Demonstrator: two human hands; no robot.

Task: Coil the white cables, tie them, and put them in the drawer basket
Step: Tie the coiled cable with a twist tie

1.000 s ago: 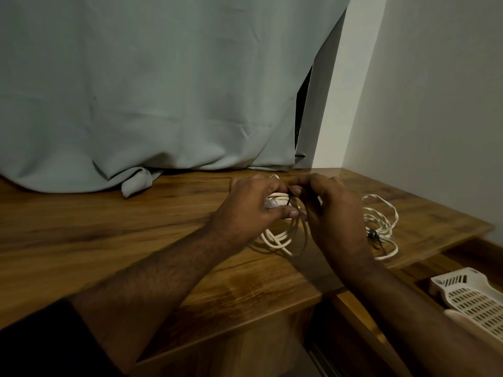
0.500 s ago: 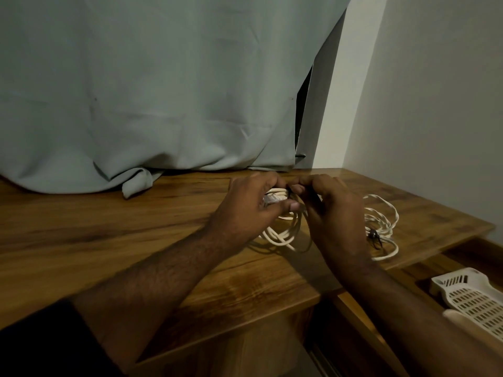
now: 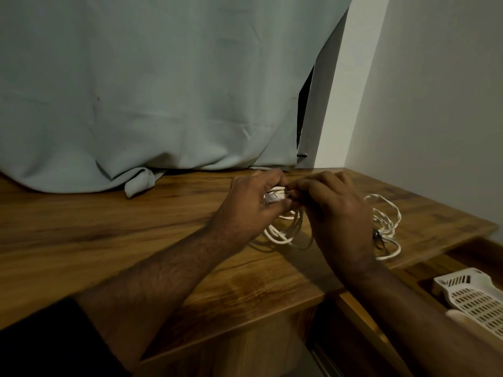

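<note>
Two bare forearms entered from the bottom of the frame, both hairy, the hair plainest along the left one. The left hand (image 3: 250, 205) and right hand (image 3: 337, 213) wore no gloves, rings or watch. At the lower left edge a dark sleeve (image 3: 40, 346) covered the left arm above the elbow.

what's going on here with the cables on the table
A person is working on a coiled white cable over a wooden table. The left hand pinches the top of the coil, and the right hand meets it there, apparently fastening a tie. A second white cable bundle, with a dark tie, lies on the table to the right. The white basket in the open drawer shows no cable in its visible part.
</note>
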